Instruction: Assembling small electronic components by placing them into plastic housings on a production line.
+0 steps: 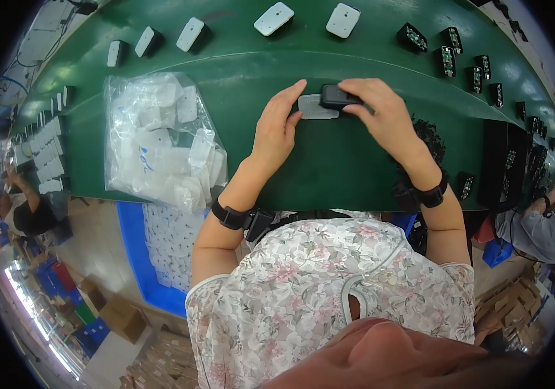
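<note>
On the green table in front of me lies a flat whitish cover plate [318, 110]. My left hand [276, 126] is at its left end, thumb and fingers apart, with the thumb tip at the plate's edge. A small black box-shaped casing [334, 95] is gripped between the thumb and fingers of my right hand [381, 113]. The casing overlaps the right end of the plate; whether the two touch cannot be seen.
A clear bag of white plastic parts [161, 142] lies left. White-topped casings [274, 18] stand along the back, and black casings with circuit boards [446, 61] stand right. A pile of small black parts [427, 139] is beside my right arm. A blue bin [136, 259] sits below the table.
</note>
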